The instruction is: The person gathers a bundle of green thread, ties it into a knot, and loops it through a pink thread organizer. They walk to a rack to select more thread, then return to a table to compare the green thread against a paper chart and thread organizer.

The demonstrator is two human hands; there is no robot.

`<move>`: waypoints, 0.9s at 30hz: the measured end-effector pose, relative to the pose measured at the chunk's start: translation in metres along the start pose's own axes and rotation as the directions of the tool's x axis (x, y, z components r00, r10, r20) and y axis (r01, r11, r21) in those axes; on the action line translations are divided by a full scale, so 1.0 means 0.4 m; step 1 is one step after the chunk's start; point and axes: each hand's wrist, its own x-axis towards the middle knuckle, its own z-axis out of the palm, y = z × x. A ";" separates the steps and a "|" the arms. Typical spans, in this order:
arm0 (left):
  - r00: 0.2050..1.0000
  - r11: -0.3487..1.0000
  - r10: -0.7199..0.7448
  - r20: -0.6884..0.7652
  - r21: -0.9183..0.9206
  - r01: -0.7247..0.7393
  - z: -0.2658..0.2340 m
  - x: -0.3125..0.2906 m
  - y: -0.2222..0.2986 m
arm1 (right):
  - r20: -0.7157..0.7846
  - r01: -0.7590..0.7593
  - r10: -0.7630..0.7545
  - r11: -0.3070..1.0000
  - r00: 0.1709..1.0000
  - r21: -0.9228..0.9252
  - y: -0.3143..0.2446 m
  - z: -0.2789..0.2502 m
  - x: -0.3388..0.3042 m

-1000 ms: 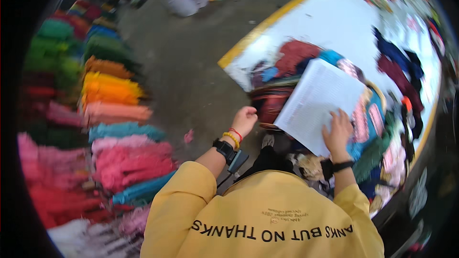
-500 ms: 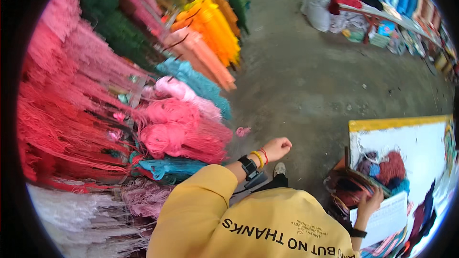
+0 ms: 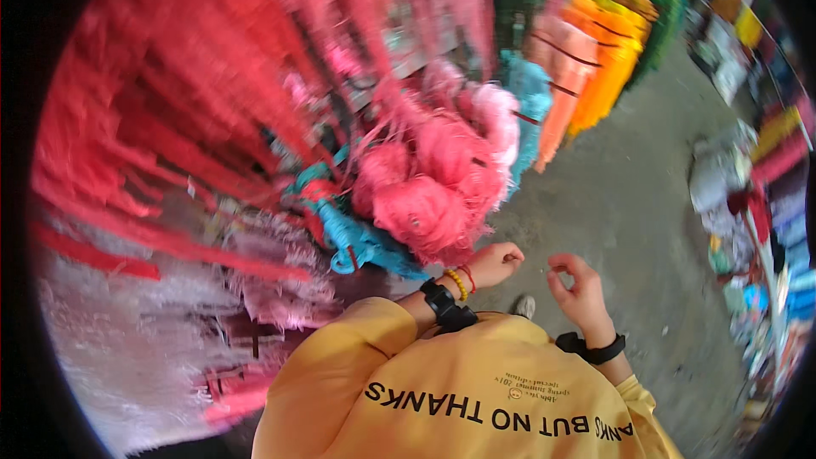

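My left hand (image 3: 497,265) hangs in front of my body, its fingers curled in with nothing visible in them. It is nearest to a large bundle of pink yarn (image 3: 433,204), just beyond and left of it, without touching. A blue yarn hank (image 3: 353,234) tied with red lies beside the pink bundle. To the right, my right hand (image 3: 585,291) is raised over the floor, fingers loosely bent and a gap between thumb and forefinger. It holds nothing that I can see. A black device and bracelets circle my left wrist, and a black band my right.
Long red and pink strands (image 3: 195,76) hang along the left, blurred, with pale lilac ones (image 3: 127,331) below. Teal, peach (image 3: 561,68) and orange hanks (image 3: 603,59) line the far side. Bags (image 3: 718,178) and more hanks stand across the grey floor (image 3: 612,178) at right.
My view has swung left toward the hanging yarn. My right hand has come away from the papers and yarn on the white table, now out of view. The left hand stays curled before my body.
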 end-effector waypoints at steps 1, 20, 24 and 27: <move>0.998 1.000 0.015 -0.053 -0.006 -0.015 -0.023 -0.015 -0.050 | 0.161 0.024 -0.034 0.998 0.986 0.063 -0.035 0.018 0.038; 0.149 0.994 -0.072 -0.986 -0.082 -0.068 -0.206 -0.371 -0.126 | 0.503 0.311 -0.542 0.825 0.674 0.472 -0.143 0.511 0.153; 0.247 0.996 -0.058 -0.967 -0.074 -0.053 -0.247 -0.342 -0.177 | 0.709 0.284 -0.497 0.868 0.500 0.408 -0.221 0.499 0.102; 0.376 0.988 -0.135 -0.917 -0.098 0.116 -0.273 -0.335 -0.228 | 0.664 0.418 -0.535 0.840 0.522 0.347 -0.159 0.602 0.124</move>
